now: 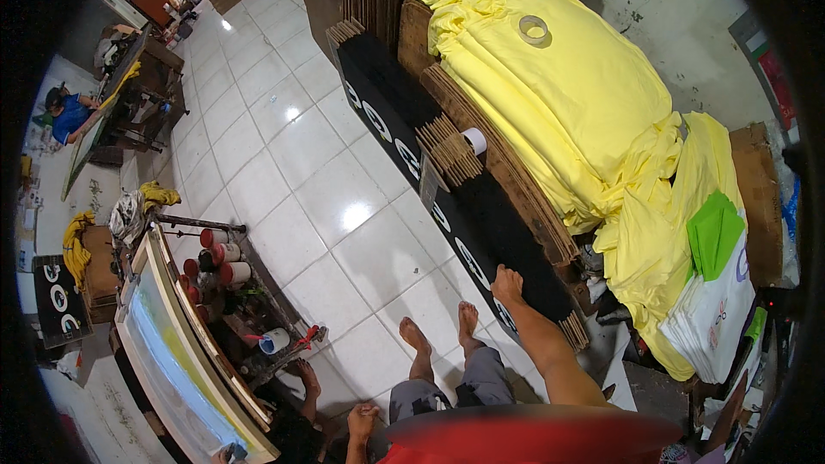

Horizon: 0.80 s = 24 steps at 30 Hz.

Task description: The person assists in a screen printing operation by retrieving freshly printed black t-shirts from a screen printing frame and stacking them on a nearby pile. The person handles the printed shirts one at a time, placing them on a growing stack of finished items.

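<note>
Black cloth pieces (511,236), white-printed, packed in long row beside brown boards (501,157).

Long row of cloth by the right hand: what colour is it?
The cloth row is black with white markings, clearest in the head view.

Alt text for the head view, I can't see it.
A person's right hand is at a long black stack with white markings, while the curled left hand is near the lower edge. Yellow cloth is heaped to the right, a roll of tape on top; a wooden-framed panel stands at left.
</note>
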{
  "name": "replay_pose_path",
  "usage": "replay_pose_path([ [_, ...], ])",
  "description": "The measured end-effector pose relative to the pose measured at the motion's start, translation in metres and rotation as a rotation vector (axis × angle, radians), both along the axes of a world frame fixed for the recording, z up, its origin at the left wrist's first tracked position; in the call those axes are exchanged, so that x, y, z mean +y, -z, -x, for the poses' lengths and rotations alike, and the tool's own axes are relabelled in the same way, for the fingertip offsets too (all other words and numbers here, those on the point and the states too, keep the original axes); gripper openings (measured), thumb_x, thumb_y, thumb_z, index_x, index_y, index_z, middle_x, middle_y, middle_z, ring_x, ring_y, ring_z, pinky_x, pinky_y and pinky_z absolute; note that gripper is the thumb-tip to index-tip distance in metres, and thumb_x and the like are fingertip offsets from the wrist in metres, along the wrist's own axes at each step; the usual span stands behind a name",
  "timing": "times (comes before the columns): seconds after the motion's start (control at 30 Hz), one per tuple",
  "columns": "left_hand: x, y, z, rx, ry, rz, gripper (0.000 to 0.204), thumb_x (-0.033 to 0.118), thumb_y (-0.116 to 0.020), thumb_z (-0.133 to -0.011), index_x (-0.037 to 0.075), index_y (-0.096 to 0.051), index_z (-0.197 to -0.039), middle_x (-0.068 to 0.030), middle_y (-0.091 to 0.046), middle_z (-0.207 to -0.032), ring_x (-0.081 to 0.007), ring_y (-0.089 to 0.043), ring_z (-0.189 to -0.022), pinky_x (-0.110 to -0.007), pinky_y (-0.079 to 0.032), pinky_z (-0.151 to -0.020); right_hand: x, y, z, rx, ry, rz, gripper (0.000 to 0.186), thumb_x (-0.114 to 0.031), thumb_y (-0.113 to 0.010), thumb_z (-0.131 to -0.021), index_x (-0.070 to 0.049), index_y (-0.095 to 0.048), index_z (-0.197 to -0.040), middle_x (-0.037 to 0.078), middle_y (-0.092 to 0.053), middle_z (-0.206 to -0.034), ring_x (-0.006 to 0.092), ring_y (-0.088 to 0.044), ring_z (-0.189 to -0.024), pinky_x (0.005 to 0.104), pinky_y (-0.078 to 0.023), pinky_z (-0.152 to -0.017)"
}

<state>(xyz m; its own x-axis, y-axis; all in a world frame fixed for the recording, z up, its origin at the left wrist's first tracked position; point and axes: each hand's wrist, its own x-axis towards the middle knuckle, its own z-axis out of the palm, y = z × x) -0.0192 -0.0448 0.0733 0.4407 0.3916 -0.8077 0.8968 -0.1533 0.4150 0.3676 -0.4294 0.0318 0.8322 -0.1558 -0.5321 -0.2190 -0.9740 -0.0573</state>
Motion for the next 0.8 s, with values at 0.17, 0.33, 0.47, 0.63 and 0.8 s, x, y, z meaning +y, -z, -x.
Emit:
replay_pose_path([
  [0.17,-0.004,0.023,0.029,0.115,0.038,0.030,0.029,0.024,-0.074,-0.070,0.000,-0.064,-0.084,-0.0127,-0.067,-0.080,-0.0219,-0.064,-0.075,-0.032,-0.049,-0.070,0.000,-0.005,-0.005,0.011,0.028,-0.003,0.031,-0.006,-0.060,-0.072,0.004,-0.056,-0.101,0.025,-0.062,-0.096,0.0399,-0.058,-0.096,0.0454,-0.043,-0.088],
  [0.33,-0.014,0.032,0.037,0.068,-0.019,0.064,0.028,0.023,-0.075,-0.070,0.001,-0.064,-0.083,-0.0117,-0.066,-0.078,-0.0219,-0.063,-0.073,-0.032,-0.048,-0.069,0.003,-0.014,-0.010,-0.019,0.005,0.030,0.028,-0.006,-0.060,-0.072,0.005,-0.057,-0.098,0.025,-0.063,-0.093,0.0392,-0.060,-0.091,0.0449,-0.046,-0.084],
  [0.47,-0.017,0.017,0.015,0.052,-0.003,0.043,0.027,0.021,-0.074,-0.071,-0.001,-0.064,-0.082,-0.0117,-0.065,-0.076,-0.0187,-0.062,-0.071,-0.031,-0.048,-0.068,0.003,-0.017,-0.012,-0.051,-0.051,0.064,0.023,-0.005,-0.059,-0.073,0.005,-0.058,-0.094,0.024,-0.064,-0.088,0.0368,-0.063,-0.084,0.0418,-0.050,-0.078],
  [0.63,-0.015,0.004,-0.003,0.038,-0.095,0.080,0.025,0.018,-0.073,-0.071,-0.002,-0.064,-0.084,-0.0117,-0.065,-0.077,-0.0166,-0.061,-0.071,-0.029,-0.048,-0.067,0.003,-0.022,-0.014,-0.068,-0.075,0.071,0.023,-0.006,-0.062,-0.072,0.004,-0.060,-0.093,0.023,-0.065,-0.087,0.0358,-0.064,-0.083,0.0412,-0.051,-0.076],
  [0.8,-0.015,0.005,-0.005,0.053,-0.049,0.082,0.025,0.018,-0.072,-0.072,-0.002,-0.064,-0.085,-0.0108,-0.066,-0.078,-0.0169,-0.062,-0.072,-0.029,-0.048,-0.068,0.006,-0.032,-0.028,-0.033,-0.053,0.069,0.021,-0.005,-0.059,-0.074,0.002,-0.061,-0.093,0.022,-0.065,-0.089,0.0352,-0.065,-0.084,0.0412,-0.051,-0.076],
])
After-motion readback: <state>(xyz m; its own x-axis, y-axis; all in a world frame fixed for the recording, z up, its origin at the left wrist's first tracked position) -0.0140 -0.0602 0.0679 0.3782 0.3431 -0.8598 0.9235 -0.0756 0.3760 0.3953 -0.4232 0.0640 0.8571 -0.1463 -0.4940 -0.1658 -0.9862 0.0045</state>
